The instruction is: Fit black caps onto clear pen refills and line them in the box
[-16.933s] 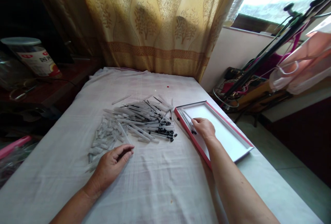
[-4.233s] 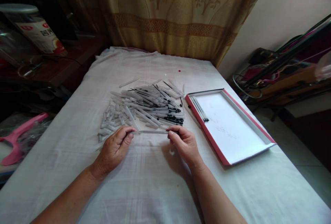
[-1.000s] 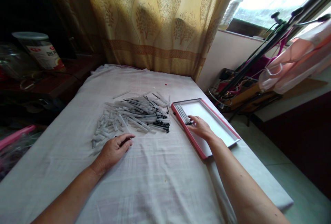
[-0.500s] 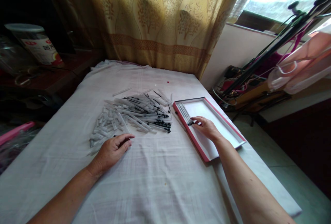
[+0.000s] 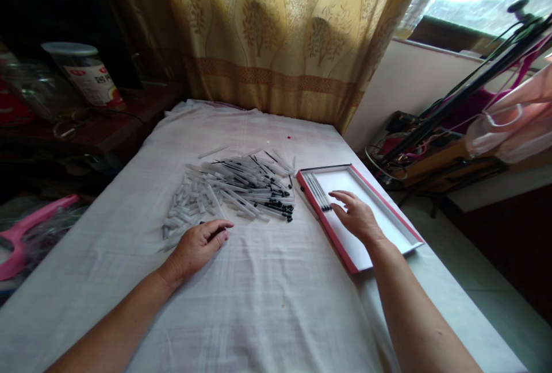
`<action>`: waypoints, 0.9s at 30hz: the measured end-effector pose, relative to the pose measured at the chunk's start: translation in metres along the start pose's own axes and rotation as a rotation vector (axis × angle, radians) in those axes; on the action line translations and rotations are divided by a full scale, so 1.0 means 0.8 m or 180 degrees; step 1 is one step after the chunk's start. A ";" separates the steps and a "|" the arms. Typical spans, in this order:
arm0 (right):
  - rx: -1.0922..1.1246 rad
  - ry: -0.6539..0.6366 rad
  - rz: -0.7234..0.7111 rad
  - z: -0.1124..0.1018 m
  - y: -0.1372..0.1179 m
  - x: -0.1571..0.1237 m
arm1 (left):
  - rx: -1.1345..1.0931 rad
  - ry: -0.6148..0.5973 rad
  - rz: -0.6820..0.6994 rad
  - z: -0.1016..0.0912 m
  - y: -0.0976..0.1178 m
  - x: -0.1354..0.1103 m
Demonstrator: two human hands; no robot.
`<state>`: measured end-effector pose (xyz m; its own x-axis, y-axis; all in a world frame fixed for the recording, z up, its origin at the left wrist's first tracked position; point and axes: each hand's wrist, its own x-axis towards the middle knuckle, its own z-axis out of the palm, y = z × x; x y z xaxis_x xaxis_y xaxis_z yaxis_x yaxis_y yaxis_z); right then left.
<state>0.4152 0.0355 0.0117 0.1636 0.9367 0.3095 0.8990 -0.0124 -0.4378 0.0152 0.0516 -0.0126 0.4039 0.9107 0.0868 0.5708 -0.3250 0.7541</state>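
My right hand [image 5: 356, 218] hovers over a shallow red-edged box [image 5: 326, 235] with a white inside, its thumb and fingers apart and holding nothing. Just left of its fingertips, a row of several clear pens [image 5: 317, 190] with black ends lies side by side along the box's left wall. My left hand [image 5: 202, 246] rests on the cloth at the near edge of a big loose pile, its fingers curled. A dark bit shows behind its knuckles, but what it holds is hidden. The pile has clear pen barrels [image 5: 244, 203], black-tipped parts [image 5: 282, 210] and clear caps [image 5: 183, 206].
A white cloth [image 5: 259, 315] covers the table. A small red bit [image 5: 288, 137] lies near its far side. Behind hangs a gold curtain [image 5: 276, 28]. At left are a lidded plastic jar [image 5: 90, 77] and a pink handle-like thing [image 5: 38, 229]; at right stands a black pole [image 5: 466, 94].
My right hand has let go of the pens in the box and drawn back slightly, its fingers spreading. The left hand stays by the pile. The whole view has shifted a little.
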 end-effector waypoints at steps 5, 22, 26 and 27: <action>0.0357 0.0173 -0.0491 0.028 -0.107 -0.011 | -0.0040 0.0037 0.0080 0.000 0.000 0.001; -0.0584 -0.0389 -0.0932 0.119 -0.194 -0.038 | 0.0063 0.0110 0.0535 0.006 -0.006 -0.002; -0.0419 -0.0254 -0.0865 0.121 -0.193 -0.042 | 0.0152 0.0192 0.0727 0.006 -0.007 -0.004; -0.0311 -0.0180 -0.0824 0.120 -0.191 -0.044 | 0.0191 0.0255 0.0808 0.006 -0.006 -0.005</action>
<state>0.2333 0.0382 -0.0133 -0.0970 0.9311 0.3517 0.9432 0.1988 -0.2661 0.0139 0.0483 -0.0198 0.4830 0.8146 0.3213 0.5007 -0.5579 0.6618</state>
